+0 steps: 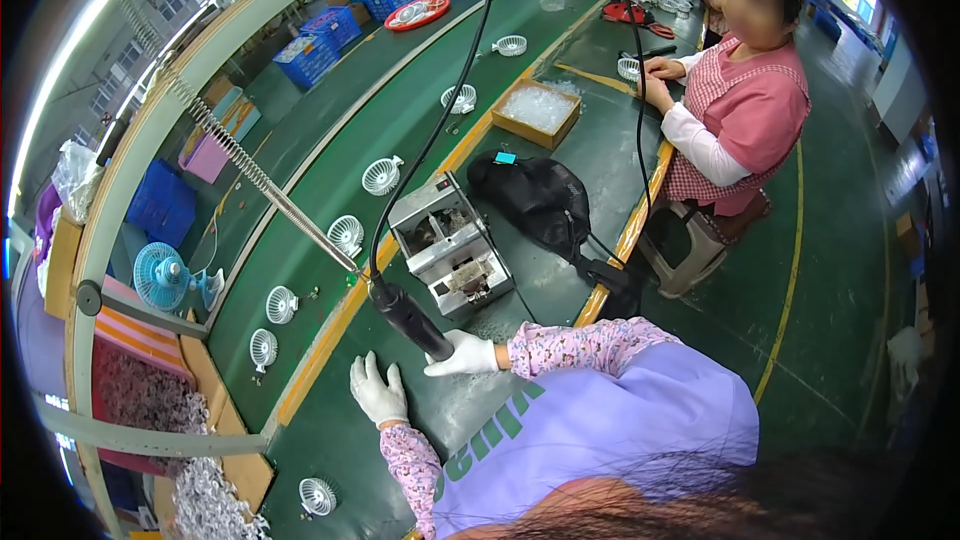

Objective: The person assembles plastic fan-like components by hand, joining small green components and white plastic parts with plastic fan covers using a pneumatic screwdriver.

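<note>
Left hand: white-gloved, flat on the green worktop with fingers spread wide, holding nothing.
Right hand: white-gloved, grip closed around the lower end of a black power screwdriver.
Power screwdriver: tilted up and away to the left, just above the worktop, close beside the left hand; black cable rising from its top end; coiled spring line running in from the upper left to meet it.
Near left: small white fan grille lying on the worktop edge; cardboard box of pale small parts beyond it.
Just beyond the hands: grey metal feeder machine, standing upright on the worktop.
Beside the machine: black bag, to its right, with a small blue tag on top.
Conveyor belt: dark green, left of the yellow stripe, carrying a row of white fan grilles spaced apart.
Further on: open cardboard box of clear parts on the worktop.
Far right: another person in a pink apron, seated on a stool, hands on the worktop.
Far end: blue crates and a red tray.
</note>
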Tool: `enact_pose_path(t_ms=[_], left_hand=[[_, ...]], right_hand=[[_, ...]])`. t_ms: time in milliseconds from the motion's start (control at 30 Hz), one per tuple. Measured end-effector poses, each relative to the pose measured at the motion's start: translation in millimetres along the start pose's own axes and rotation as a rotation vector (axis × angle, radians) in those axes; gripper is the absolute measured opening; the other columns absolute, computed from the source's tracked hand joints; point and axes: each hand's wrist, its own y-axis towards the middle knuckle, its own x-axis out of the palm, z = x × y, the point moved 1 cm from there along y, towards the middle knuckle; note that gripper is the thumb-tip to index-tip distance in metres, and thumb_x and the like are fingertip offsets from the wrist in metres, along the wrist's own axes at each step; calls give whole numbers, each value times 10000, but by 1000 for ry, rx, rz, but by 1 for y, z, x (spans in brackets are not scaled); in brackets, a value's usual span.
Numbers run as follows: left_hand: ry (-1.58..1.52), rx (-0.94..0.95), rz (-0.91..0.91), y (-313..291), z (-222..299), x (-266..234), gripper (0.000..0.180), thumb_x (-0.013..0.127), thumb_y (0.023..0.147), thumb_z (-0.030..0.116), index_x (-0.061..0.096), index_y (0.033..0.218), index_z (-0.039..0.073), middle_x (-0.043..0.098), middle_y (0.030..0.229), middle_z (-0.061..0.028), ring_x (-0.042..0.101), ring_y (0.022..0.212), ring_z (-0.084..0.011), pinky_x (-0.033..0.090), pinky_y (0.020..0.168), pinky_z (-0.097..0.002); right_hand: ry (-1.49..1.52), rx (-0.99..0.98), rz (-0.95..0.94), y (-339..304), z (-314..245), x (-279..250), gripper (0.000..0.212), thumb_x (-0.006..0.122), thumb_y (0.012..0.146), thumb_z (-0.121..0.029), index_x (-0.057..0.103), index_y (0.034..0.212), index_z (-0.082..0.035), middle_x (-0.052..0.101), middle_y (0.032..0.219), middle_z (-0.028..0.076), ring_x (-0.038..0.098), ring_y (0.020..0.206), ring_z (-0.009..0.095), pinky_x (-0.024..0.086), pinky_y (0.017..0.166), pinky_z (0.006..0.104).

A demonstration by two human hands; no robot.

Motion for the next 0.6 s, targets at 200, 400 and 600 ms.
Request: enact_pose_path(t_ms=[200,400,600], left_hand=[[-27,-2,-4,1,0,1,459,632,776,249,542,1176,43,499,1234,-192,434,1173,-355,325,1000,-444],[-21,6,3,0,-1,1,461,635,773,247,543,1176,43,500,1234,-191,437,1172,-355,327,1000,-442],[-18,0,-3,0,-2,2,467,643,767,243,542,1177,45,499,1235,-189,435,1176,-351,325,1002,-441]], right_hand=[[15,-11,9,1,2,0,265,710,763,-260,535,741,-63,513,680,-31,468,641,80,412,610,269],[17,12,-3,0,0,-1,240,720,765,-229,543,744,-68,511,684,-40,471,647,70,413,618,259],[31,23,-12,0,2,0,243,721,766,-231,541,744,-70,508,687,-39,470,649,72,411,620,261]])
